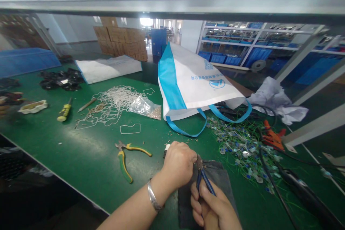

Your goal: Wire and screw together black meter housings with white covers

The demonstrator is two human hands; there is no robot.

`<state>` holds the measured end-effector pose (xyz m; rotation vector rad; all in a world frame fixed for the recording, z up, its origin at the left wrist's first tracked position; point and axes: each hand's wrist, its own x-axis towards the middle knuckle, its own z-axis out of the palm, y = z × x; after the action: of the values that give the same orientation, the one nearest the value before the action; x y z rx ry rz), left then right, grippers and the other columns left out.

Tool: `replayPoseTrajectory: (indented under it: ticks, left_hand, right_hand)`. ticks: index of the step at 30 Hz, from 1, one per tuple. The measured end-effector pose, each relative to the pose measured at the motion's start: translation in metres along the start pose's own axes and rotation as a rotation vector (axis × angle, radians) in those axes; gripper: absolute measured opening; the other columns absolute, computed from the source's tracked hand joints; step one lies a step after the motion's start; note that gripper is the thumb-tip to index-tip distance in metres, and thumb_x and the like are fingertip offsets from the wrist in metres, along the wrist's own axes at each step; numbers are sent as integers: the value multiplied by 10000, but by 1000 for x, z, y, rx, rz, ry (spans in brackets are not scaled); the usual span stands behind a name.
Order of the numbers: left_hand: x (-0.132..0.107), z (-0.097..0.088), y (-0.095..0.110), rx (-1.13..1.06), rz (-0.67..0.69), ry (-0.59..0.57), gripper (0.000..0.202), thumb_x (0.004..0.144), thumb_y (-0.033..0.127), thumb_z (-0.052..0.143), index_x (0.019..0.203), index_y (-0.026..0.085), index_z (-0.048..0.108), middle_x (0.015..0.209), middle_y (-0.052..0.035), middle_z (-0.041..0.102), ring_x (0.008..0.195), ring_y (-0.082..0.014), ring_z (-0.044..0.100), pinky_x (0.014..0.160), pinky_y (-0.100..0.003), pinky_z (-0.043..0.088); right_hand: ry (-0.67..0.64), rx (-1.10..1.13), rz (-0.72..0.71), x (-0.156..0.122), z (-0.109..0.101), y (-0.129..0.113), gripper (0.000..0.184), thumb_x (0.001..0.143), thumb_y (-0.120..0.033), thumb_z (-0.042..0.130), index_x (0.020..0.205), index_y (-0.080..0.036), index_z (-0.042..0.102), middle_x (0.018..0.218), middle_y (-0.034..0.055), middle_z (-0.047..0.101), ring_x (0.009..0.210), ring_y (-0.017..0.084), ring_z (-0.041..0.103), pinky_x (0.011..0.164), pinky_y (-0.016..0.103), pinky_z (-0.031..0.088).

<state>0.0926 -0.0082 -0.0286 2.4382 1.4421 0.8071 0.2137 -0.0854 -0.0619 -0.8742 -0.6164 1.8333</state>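
My right hand is closed around the blue handles of a pair of cutting pliers. The pliers' metal jaws point up and meet the fingertips of my left hand. That hand is closed in a pinch, and its knuckles hide most of what it holds; a small black and white piece shows past its far side. Under both hands lies a dark grey cloth. Left of my hands, yellow-and-green side cutters rest with spread handles. Tiny brass-coloured pins are scattered just beyond.
A white and blue bag stands on the green table. White wire-like frames, a bag of small pins and a yellow screwdriver lie left. Right are tangled green-stringed pieces, an orange clamp and black cables.
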Motion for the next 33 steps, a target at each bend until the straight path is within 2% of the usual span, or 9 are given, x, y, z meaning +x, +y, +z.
replayPoseTrajectory:
  ticks: [2,4,8,9,11,15,21,28,33]
  left_hand:
    - [0,0,0,0,23,-8,160,736,140,518,581,179,527,607,-4,527,657,-158,463,617,-288,272]
    - [-1,0,1,2,52,-20,158,730,144,524,576,181,520,598,-3,518,655,-159,458,610,-290,263]
    - [-2,1,0,-18,76,-26,136,734,149,524,603,185,539,620,-4,530,680,-160,466,619,-292,262]
    - [-2,1,0,-23,77,-26,137,738,149,521,607,184,542,623,-4,533,684,-160,468,622,-291,263]
    - [-2,0,-1,-21,86,-30,138,741,149,522,609,182,545,623,-6,534,689,-160,468,622,-290,263]
    - [-2,0,1,6,97,-34,139,734,136,522,603,177,543,615,-7,530,685,-162,462,610,-292,255]
    - [-1,-1,0,13,73,-35,153,760,136,499,622,176,551,631,-13,537,696,-162,464,617,-292,255]
    - [-1,-1,0,-30,104,-96,136,744,123,540,620,178,551,632,1,540,710,-155,466,631,-286,256]
    - [2,-2,1,-42,161,-159,154,757,129,548,611,176,553,613,14,549,687,-142,463,630,-280,258]
  right_hand:
    - [-35,45,41,-2,-1,-2,384,676,-454,672,747,-162,433,698,-2,407,497,70,357,343,148,287]
    - [-1,-38,31,-5,-5,-2,405,662,-482,676,722,-160,437,704,4,409,520,80,362,368,160,296]
    - [252,-601,-145,-4,-18,3,401,650,-512,671,751,-146,540,738,39,479,670,147,459,529,206,390]
    - [286,-712,-163,-3,-20,3,402,661,-516,655,772,-142,557,746,46,500,696,159,472,580,218,401]
    - [238,-776,-144,0,-24,2,410,701,-537,600,789,-139,552,744,48,513,681,162,480,621,237,405]
    - [50,-637,-130,8,-22,-8,417,718,-546,577,722,-136,500,745,45,493,684,152,472,597,232,407]
    - [157,-711,-50,6,-13,-15,485,744,-613,518,716,-133,454,570,-4,418,502,105,412,467,210,344]
    - [5,-193,110,-11,-19,-23,424,707,-502,645,754,-134,440,653,-9,404,478,57,351,353,145,279]
    - [-105,9,264,-17,-29,-34,408,688,-467,684,758,-146,441,673,-9,423,477,54,381,364,144,309]
